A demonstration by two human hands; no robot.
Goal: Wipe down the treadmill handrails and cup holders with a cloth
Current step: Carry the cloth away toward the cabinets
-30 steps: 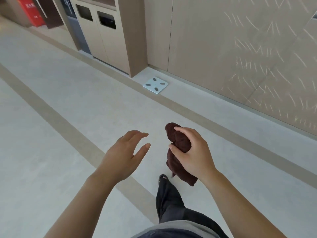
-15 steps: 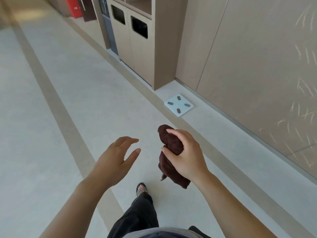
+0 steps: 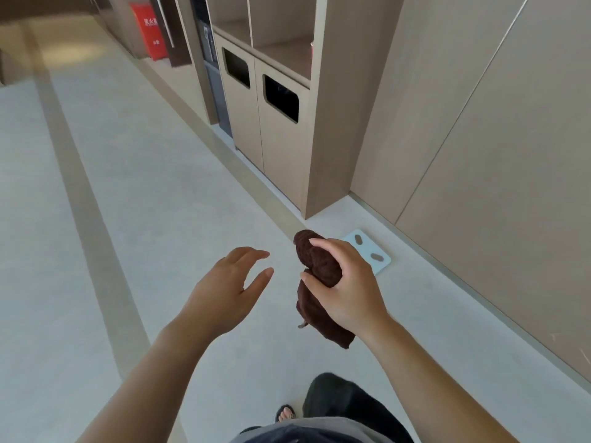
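Right hand [image 3: 347, 290] closed around a bunched dark-brown terry cloth [image 3: 319, 282], gripped at mid-length so the top bulges above the fingers and the loose end hangs below the wrist: probably a carrying hold, compact and ready to unfold for wiping. Left hand [image 3: 224, 292] empty, fingers spread and slightly curled, just beside the cloth but apart from it, perhaps poised to help shake it out. No treadmill, handrail or cup holder in view; only pale grey floor [image 3: 144, 193], a white square bathroom scale [image 3: 377, 257] near the beige wall panels [image 3: 479, 155], and a beige two-slot bin cabinet [image 3: 275, 129] beyond. Wiping judged not yet begun.
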